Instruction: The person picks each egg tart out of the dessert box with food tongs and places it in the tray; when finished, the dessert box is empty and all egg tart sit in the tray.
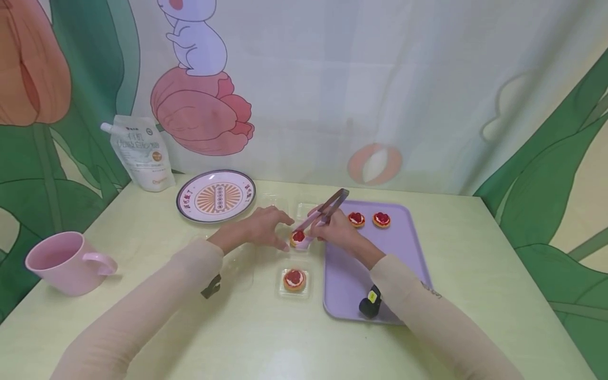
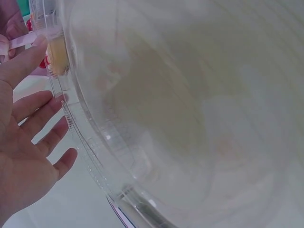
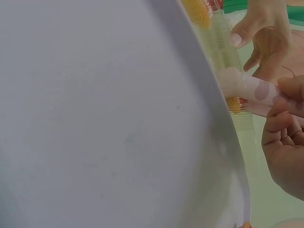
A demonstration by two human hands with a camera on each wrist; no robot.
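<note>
Tongs with pink tips are gripped in my right hand, their tips at a small fruit tart topped with red fruit and white cream. That tart is over a clear plastic container; whether it touches the bottom I cannot tell. My left hand is beside it, thumb and fingers spread around the container's left side. In the left wrist view, the left fingers reach to the clear plastic edge. Nearer me, a second tart sits in another clear compartment.
Right of the containers lies a lilac tray with two tarts at its far end. A patterned plate, a white spouted pouch and a pink mug stand at the left. A curtain hangs behind the table.
</note>
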